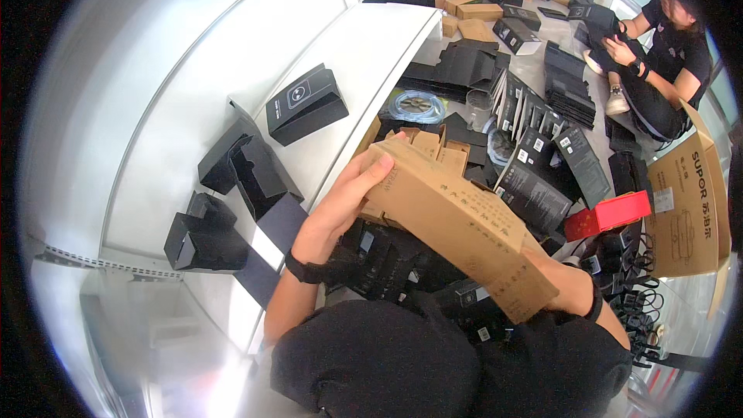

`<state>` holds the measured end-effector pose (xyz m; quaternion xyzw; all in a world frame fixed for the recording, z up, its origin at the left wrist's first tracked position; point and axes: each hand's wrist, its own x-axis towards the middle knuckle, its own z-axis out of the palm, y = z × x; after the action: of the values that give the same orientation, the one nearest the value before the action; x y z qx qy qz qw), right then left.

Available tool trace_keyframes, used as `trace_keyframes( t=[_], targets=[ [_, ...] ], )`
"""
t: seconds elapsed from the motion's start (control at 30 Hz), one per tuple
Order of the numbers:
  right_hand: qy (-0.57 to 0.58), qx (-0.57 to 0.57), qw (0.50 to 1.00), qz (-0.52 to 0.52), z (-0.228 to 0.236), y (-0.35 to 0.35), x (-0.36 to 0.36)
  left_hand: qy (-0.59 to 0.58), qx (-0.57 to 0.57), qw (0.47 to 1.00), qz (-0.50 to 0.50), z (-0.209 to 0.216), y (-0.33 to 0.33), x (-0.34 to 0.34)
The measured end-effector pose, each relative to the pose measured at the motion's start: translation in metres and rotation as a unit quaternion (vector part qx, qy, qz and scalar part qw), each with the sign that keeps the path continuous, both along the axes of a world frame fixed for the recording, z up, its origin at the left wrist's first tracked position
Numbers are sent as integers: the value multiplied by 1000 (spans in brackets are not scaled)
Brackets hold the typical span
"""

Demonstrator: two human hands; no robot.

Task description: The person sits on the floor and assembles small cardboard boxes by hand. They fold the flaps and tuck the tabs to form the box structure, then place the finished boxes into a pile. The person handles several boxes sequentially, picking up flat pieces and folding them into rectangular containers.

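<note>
A long brown cardboard box (pixel 457 224) with printing on its faces is held tilted in front of me, over the things on the floor. My left hand (pixel 350 190) grips its far left end, thumb on top. At the near right end my right hand (pixel 563 282) is behind the box; its fingers are mostly hidden. Beyond the held box, more brown cartons (pixel 441 151) stand upright. Black flattened boxes (pixel 371 263) lie below it. A red box (pixel 607 215) is to the right of my right hand.
On the white shelf (pixel 364 39) at left are a closed black box (pixel 308 104) and opened black boxes (pixel 251 174). A large carton (pixel 685 209) stands at right, near black cables (pixel 646 302). Stacked black boxes (pixel 534 166) cover the floor. Another person (pixel 665 62) sits at far right.
</note>
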<state>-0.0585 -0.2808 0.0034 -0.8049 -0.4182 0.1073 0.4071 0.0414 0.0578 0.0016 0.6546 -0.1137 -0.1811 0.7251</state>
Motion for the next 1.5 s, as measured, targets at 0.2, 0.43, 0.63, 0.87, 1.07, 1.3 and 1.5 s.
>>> trace_keyframes(
  t=[0.2, 0.43, 0.63, 0.87, 1.07, 1.3, 1.5],
  targets=[
    [21, 48, 995, -89, -18, 0, 12, 35, -3, 998, 45, 11, 9, -3],
    [69, 91, 952, -285, -61, -61, 34, -119, 19, 992, -50, -4, 3, -1],
    [220, 292, 883, -294, -60, -56, 43, -99, 86, 989, -63, -27, -8, -1],
    [379, 532, 738, -168, -73, -72, 52, -368, 428, 806, -179, -89, -4, 10],
    [431, 546, 695, -183, -77, -76, 53, -344, 515, 769, -157, -117, 13, 16],
    [420, 550, 685, -229, -69, -66, 54, -341, 504, 776, -166, -112, 20, 23],
    [305, 530, 776, -157, -78, -62, 52, -319, 445, 825, -142, -99, 24, 26]
  ],
)
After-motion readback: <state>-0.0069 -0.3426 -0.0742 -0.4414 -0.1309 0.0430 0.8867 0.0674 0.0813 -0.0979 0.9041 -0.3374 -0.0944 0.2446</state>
